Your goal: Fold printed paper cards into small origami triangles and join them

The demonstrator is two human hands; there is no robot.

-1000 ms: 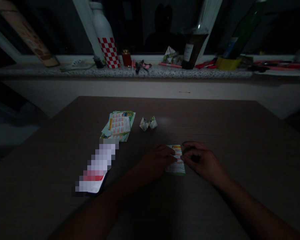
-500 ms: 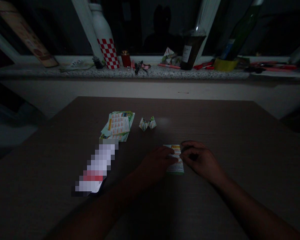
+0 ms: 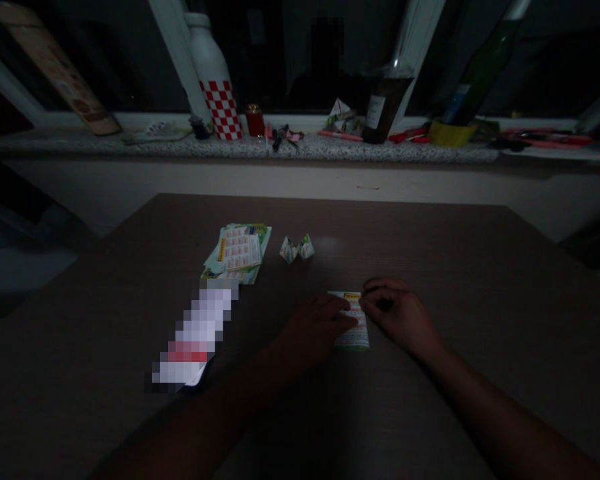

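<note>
A printed leaflet [image 3: 354, 339], apparently folded, lies on the table in the head view, with a yellow strip near its top and a green lower edge. My left hand [image 3: 316, 328] rests flat over its left part, fingers apart and pressing it down. At the leaflet's right edge, my right hand [image 3: 403, 317] is closed, thumb and fingertips pinched together on the paper. The left fingers cover part of the print. A small folded paper shape [image 3: 297, 249] with two pointed halves stands farther back.
A pile of leaflets [image 3: 240, 250] lies at the back left of the table [image 3: 430, 247]. Below it is a phone [image 3: 195, 340] with a blurred screen. The window sill [image 3: 305, 150] holds a checkered bottle [image 3: 223, 110], a dark cup [image 3: 383, 110] and a green bottle [image 3: 480, 67].
My right fingertips have slid slightly up along the leaflet's right edge. My left hand stays on the paper, and the view has shifted a little.
</note>
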